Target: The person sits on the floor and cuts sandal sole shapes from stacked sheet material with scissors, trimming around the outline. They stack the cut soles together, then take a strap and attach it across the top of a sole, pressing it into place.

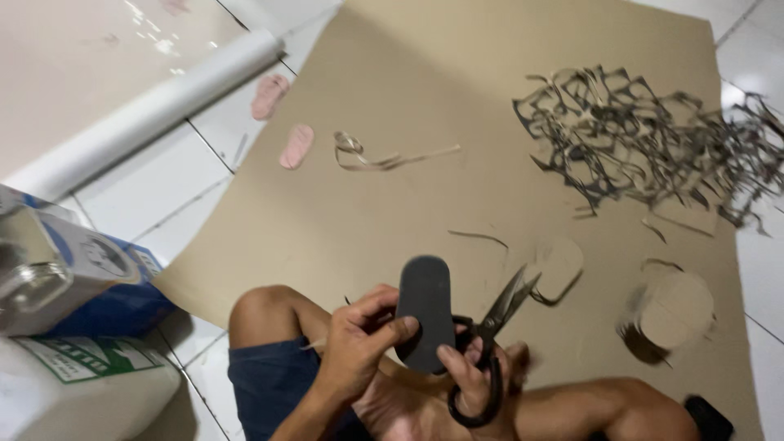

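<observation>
My left hand is closed on the lower edge of a dark oval foam piece, holding it upright over my lap. My right hand grips black scissors, fingers through the handles, blades parted and pointing up just beside the oval. Below lies a brown cardboard sheet on the white tiled floor, with dark offcuts near its far right corner.
</observation>
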